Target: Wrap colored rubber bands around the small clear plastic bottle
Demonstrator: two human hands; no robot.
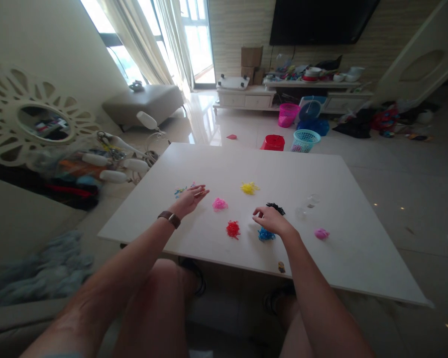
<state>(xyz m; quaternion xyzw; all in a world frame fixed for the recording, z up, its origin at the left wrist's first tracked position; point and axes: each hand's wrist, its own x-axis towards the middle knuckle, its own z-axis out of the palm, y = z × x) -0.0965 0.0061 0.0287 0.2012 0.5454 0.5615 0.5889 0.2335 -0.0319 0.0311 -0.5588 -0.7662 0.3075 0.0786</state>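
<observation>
Holding left hand (190, 199) outstretched, right hand (271, 219) curled

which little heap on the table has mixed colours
The multicoloured heap partly hidden behind the left hand: blue and pink bits both show in it, while the others are each one colour.

Inspector A: Any legible lettering, number, brand or sign?
Inspector B: None can be read.
Inspector A: The small yellow-and-dark piece (281, 267) on the near side of the right hand (272, 219)?
Inspector B: Too small to tell.
Inspector A: The wristband (169, 217) just behind the left hand (190, 199)?
Inspector B: Unreadable.
Inspector A: The wall screen (321, 21) and cartons (250, 57), well beyond both hands?
Inspector B: Nothing legible.
</observation>
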